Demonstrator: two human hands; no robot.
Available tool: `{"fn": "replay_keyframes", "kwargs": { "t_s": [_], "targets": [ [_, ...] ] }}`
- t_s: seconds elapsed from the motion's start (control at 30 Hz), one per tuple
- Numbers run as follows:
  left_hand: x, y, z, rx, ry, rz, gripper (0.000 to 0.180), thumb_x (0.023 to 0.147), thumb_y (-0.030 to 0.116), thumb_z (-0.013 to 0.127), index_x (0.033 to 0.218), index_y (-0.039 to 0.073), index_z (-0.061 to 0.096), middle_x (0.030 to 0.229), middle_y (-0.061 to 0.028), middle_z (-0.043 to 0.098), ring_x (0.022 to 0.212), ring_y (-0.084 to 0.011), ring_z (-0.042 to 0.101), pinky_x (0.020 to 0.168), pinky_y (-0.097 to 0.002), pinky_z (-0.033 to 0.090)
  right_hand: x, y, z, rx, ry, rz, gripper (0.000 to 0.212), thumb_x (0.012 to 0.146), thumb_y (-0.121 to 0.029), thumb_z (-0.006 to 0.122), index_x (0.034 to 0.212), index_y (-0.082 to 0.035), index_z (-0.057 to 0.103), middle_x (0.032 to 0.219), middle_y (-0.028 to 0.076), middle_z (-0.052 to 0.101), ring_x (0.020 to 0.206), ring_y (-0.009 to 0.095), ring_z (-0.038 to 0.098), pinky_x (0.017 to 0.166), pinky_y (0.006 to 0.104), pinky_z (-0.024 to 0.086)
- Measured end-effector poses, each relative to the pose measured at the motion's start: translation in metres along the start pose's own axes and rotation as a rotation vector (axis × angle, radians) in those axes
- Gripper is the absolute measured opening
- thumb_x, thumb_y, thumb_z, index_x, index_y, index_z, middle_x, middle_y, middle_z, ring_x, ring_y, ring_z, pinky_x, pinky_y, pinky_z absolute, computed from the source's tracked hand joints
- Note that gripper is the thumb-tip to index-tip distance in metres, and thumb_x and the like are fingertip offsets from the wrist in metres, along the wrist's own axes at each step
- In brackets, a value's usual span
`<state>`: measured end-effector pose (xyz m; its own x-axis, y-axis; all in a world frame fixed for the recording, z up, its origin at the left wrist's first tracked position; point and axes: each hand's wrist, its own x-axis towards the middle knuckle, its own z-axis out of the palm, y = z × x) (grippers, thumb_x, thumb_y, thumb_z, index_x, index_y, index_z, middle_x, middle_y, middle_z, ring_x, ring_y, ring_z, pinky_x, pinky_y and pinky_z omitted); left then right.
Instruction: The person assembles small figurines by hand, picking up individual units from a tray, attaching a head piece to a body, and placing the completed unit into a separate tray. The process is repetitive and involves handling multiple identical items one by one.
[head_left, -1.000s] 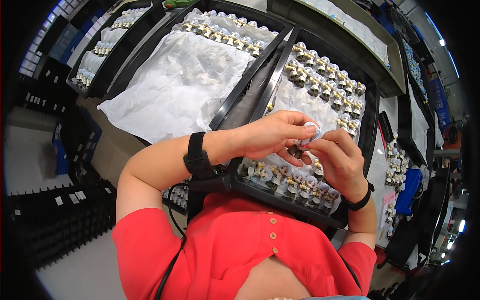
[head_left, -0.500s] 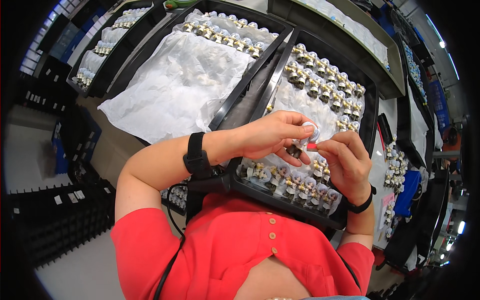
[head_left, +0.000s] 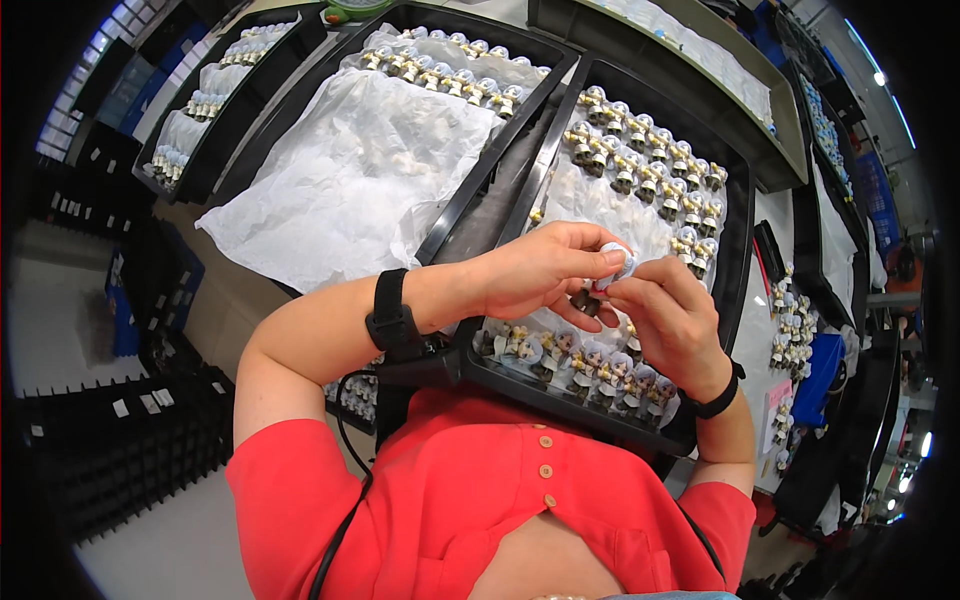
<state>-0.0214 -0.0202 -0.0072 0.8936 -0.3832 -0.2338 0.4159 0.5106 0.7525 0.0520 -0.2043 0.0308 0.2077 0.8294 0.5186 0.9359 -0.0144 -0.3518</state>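
The small pale figurine piece (head_left: 617, 262) sits pinched between both hands, above the middle of the right-hand black tray (head_left: 738, 215); compared with a second ago it has been raised a little and turned, so that its rounded pale face now shows toward the camera, where before the fingers hid most of it; I judge this means the piece is being checked or adjusted in the hands rather than set down. The left hand (head_left: 545, 272) comes in from nine o'clock, its grip closed to a fingertip pinch on the piece's left and top side; the right hand (head_left: 672, 322) rises from five o'clock, its grip likewise closed, thumb and forefinger on the lower right of the piece; so the piece lies at three o'clock of the left hand and at eleven o'clock of the right hand. Below the hands, at six o'clock, a row of finished figurines (head_left: 585, 365) lines the tray's near edge; more stand in rows at twelve o'clock; a crumpled white sheet (head_left: 350, 175) fills the neighbouring tray at ten o'clock.
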Motion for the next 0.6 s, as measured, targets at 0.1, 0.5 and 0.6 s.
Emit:
{"fn": "replay_keyframes", "kwargs": {
  "t_s": [0.1,0.5,0.6],
  "targets": [
    [-0.001,0.002,0.001,0.008,-0.002,0.007,0.034,0.097,0.03,0.05,0.122,0.007,0.047,0.097,-0.0052,0.061,0.088,-0.0157,0.064,0.076,-0.0358,0.055,0.001,0.0,-0.005,-0.026,0.016,0.005,0.024,0.067,0.003,0.072,0.088,-0.005,0.064,0.08,0.006,0.053,0.067,0.02,0.057,0.055,0.0298,0.046],
    [-0.002,0.005,0.002,0.0,0.0,0.01,0.036,0.097,0.03,0.049,0.125,0.008,0.045,0.103,-0.0058,0.06,0.093,-0.0178,0.063,0.08,-0.0381,0.054,0.001,0.0,-0.004,0.008,0.015,0.016,0.024,0.066,0.005,0.073,0.087,-0.005,0.066,0.079,0.006,0.053,0.067,0.019,0.056,0.054,0.0286,0.045],
    [-0.003,0.009,0.004,-0.004,0.019,0.032,0.038,0.097,0.03,0.049,0.127,0.008,0.043,0.107,-0.0062,0.059,0.094,-0.0191,0.063,0.081,-0.0395,0.053,-0.001,0.003,-0.013,-0.026,0.119,0.045,0.024,0.066,0.005,0.073,0.087,-0.005,0.066,0.079,0.006,0.053,0.066,0.019,0.055,0.054,0.0285,0.045]
  ]
}}
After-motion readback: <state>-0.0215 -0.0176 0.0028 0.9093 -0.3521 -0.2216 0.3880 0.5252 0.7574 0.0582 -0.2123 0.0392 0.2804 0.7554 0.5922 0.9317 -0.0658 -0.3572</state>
